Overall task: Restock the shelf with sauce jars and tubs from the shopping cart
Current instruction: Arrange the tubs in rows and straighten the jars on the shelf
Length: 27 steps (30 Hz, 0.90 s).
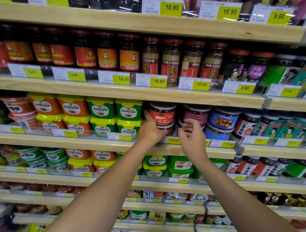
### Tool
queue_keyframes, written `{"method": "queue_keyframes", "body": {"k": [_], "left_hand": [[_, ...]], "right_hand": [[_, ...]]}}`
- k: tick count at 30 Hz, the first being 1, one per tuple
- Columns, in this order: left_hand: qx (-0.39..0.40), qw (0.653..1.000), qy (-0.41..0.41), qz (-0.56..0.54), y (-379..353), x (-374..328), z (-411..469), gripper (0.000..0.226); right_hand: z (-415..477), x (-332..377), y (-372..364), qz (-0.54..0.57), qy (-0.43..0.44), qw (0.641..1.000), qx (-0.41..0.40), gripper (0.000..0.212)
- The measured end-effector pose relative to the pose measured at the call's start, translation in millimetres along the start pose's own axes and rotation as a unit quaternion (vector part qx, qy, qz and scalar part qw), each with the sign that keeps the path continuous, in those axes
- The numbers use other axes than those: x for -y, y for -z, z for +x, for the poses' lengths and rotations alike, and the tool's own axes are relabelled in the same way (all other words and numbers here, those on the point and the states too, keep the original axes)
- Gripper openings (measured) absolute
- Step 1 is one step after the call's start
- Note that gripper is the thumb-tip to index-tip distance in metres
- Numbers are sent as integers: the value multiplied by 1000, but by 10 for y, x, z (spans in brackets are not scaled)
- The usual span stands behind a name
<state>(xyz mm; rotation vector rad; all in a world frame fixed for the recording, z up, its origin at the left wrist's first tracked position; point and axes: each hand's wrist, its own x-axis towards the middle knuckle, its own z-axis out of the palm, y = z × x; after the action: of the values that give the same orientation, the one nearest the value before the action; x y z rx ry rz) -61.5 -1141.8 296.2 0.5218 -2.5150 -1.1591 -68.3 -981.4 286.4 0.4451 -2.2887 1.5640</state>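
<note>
A short sauce jar (163,115) with a red label and dark lid stands on top of a like jar on the third shelf (101,142), just right of the green tubs. My left hand (150,131) grips it from the left and below, thumb up along its side. My right hand (191,133) hovers just right of the jar with fingers loosely spread, holding nothing, in front of a purple-labelled jar (195,115). The shopping cart is out of view.
Green tubs (128,110) with yellow lids stand stacked directly left of the jar, orange tubs (74,106) beyond them. Blue-labelled jars (222,119) and tall dark jars fill the right. The shelf board above (191,97) hangs low over the jar. Price tags line every shelf edge.
</note>
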Motion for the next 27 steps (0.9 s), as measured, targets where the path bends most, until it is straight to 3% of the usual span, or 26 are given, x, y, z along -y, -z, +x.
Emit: {"method": "queue_keyframes", "body": {"k": [3,6,9,13,23,27], "left_hand": [[-14,998,-32,-49,3,10,-88,124],[-30,992,-69,-99,33,41,-222,89],[-35,991,-99,-78,109,86,-383,64],[-71,991,-103,-53,214,193,-492,64],[-65,993,-99,22,350,348,-498,59],[-93,986,-137,-5,316,328,-561,50]], "right_hand": [[64,215,-140,39,-46,997,54,44],[234,350,-243,78,-100,988,90,48],[398,319,-374,138,-166,972,97,73],[494,185,-471,165,-198,959,122,94],[453,250,-615,131,-191,963,138,104],[397,188,-559,144,-188,961,145,86]]}}
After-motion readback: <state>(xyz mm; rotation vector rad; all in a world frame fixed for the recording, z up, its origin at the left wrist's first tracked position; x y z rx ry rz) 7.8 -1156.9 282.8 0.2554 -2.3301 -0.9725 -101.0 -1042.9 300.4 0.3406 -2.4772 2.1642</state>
